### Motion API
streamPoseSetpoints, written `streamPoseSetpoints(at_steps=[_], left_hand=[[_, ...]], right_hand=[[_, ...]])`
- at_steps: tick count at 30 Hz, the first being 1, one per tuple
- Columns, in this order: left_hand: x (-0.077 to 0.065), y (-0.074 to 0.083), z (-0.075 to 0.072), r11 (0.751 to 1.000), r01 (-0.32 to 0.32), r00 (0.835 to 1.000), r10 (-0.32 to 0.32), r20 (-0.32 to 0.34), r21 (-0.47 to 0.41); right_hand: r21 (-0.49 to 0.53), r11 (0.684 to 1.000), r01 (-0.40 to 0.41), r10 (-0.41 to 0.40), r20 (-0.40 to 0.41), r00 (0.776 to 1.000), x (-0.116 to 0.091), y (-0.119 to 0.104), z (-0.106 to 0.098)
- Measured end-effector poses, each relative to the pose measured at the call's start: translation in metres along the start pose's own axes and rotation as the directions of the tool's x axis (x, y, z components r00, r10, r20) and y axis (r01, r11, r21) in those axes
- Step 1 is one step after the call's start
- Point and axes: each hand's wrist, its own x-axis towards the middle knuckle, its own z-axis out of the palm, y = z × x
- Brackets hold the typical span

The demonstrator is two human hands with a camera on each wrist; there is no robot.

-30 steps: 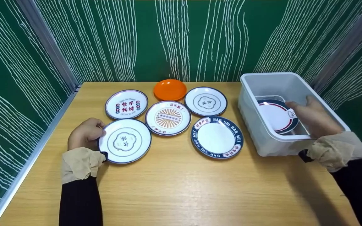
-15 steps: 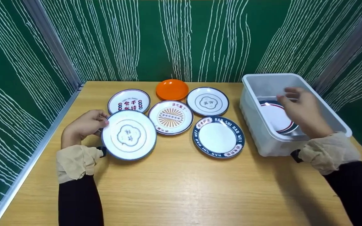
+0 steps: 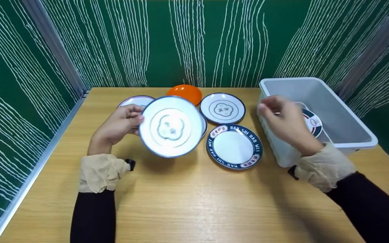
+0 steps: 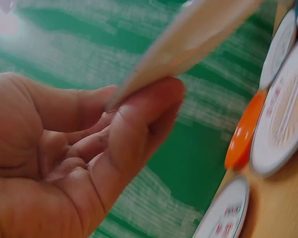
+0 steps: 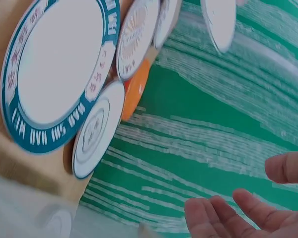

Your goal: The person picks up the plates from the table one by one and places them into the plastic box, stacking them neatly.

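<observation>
My left hand (image 3: 118, 126) pinches the left rim of a white plate (image 3: 171, 148) with a blue edge and a grey flower-shaped outline. The plate is raised over the table and tilted toward the head camera. In the left wrist view, thumb and forefinger (image 4: 149, 106) grip its rim, and the plate is seen nearly edge-on. My right hand (image 3: 287, 125) holds nothing; its fingers are loosely bent above the near-left rim of a white plastic bin (image 3: 353, 116). Inside the bin lies a plate (image 3: 312, 122) with a dark blue and red border, partly hidden by the right hand.
On the wooden table (image 3: 187, 209) lie a blue-bordered lettered plate (image 3: 234, 148), another flower-outline plate (image 3: 223, 108) and an orange plate (image 3: 185, 92). A plate with red characters (image 4: 226, 218) and a sunburst plate (image 4: 285, 111) are mostly hidden behind the held plate in the head view.
My left hand has lifted the flower-outline plate off the table and carried it right and away from me. My right hand has come out of the bin, moving left, with nothing in it.
</observation>
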Motion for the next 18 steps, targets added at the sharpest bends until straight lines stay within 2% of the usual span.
streamPoseSetpoints(at_steps=[2,6,9,11,13,14,16,18], left_hand=[[0.001,0.005,0.012,0.998,-0.028,0.999,0.029,0.014,-0.064],[0.001,0.016,0.036,0.985,-0.055,0.998,0.06,0.028,-0.165],[-0.002,0.024,0.05,0.977,-0.042,0.999,0.046,0.015,-0.209],[-0.003,0.029,0.059,0.973,-0.028,1.0,0.03,0.002,-0.229],[-0.004,0.032,0.068,0.967,-0.022,1.0,0.02,-0.01,-0.254],[-0.005,0.034,0.073,0.964,-0.021,1.0,0.017,-0.018,-0.265],[-0.004,0.035,0.083,0.955,-0.022,0.999,0.013,-0.032,-0.295],[-0.004,0.036,0.093,0.946,-0.019,0.999,0.002,-0.051,-0.324]], right_hand=[[0.014,1.0,-0.003,0.002,0.035,0.999,0.001,-0.005,0.009],[0.068,0.996,-0.062,0.054,0.111,0.992,0.002,-0.011,0.026],[0.169,0.978,-0.121,0.089,0.184,0.979,0.003,-0.015,0.039],[0.276,0.948,-0.162,0.094,0.244,0.965,0.004,-0.017,0.047],[0.4,0.89,-0.218,0.095,0.304,0.948,0.004,-0.019,0.053],[0.472,0.846,-0.247,0.089,0.331,0.939,0.004,-0.02,0.056],[0.603,0.736,-0.307,0.085,0.369,0.926,0.004,-0.021,0.06],[0.697,0.628,-0.346,0.09,0.377,0.922,0.004,-0.023,0.063]])
